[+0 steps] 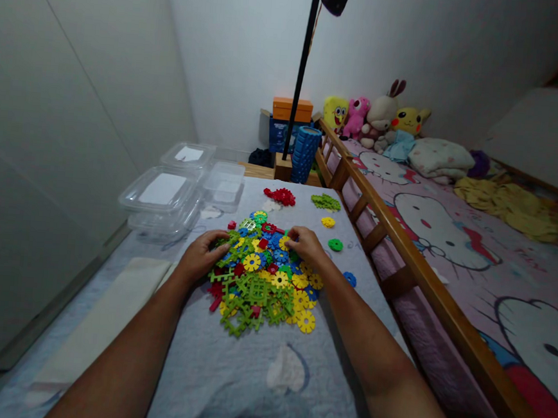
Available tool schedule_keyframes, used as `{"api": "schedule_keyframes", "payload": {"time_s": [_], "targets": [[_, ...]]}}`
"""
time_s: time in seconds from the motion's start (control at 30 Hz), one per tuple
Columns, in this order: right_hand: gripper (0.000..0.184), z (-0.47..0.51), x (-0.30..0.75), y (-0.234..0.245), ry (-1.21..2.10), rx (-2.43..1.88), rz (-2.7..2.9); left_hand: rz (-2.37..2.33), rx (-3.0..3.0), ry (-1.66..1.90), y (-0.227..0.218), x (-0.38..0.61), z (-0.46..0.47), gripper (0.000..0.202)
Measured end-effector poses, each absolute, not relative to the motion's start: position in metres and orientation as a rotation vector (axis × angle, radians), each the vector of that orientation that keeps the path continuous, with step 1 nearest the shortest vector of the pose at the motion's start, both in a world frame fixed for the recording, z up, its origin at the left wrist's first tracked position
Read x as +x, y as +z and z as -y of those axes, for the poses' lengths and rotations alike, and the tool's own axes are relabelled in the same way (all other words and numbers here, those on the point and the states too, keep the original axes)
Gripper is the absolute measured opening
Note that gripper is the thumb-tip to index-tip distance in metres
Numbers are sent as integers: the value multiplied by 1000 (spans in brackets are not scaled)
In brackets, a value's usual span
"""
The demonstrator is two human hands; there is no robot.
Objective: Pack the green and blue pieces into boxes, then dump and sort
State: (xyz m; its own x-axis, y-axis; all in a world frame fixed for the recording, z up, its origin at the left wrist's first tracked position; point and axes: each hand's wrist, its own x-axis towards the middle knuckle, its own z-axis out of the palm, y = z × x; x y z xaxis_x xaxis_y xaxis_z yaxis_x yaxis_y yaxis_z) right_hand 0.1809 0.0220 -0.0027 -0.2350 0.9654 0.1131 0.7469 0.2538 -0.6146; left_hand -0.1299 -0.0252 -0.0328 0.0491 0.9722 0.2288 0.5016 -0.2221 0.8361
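Note:
A heap of plastic connecting pieces (251, 262) lies on the cloth-covered table: notched discs in yellow, blue and green, green square lattices, and red pieces. My left hand (202, 254) rests against the heap's left side, thumb and fingers apart, touching green pieces. At the upper right of the heap, my right hand (304, 246) has its fingers pinched at a yellow notched disc (284, 243). Beyond the heap are a small red pile (280, 197) and a green pile (326, 202). Stacks of yellow (327, 222), green (335, 245) and blue discs (349, 279) line the right side.
Clear plastic boxes (164, 193) with lids stand at the table's left, near a folded pale cloth (106, 318). A wooden bed rail (379, 226) runs along the right. Behind the table are a black pole (301, 69) and a blue foam roller (305, 156).

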Motion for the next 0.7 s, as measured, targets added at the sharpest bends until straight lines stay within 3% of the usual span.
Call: {"api": "schedule_keyframes", "payload": {"time_s": [0.23, 0.47, 0.7], "targets": [[10, -42, 208, 5, 907, -1469, 1769, -1478, 1775, 1091, -33, -130, 25, 48], [8, -83, 274, 14, 573, -1834, 1170, -1482, 1779, 1086, -30, -130, 26, 48], [3, -100, 295, 2, 480, -1985, 1140, -1470, 1771, 1090, -31, -131, 26, 46]]}}
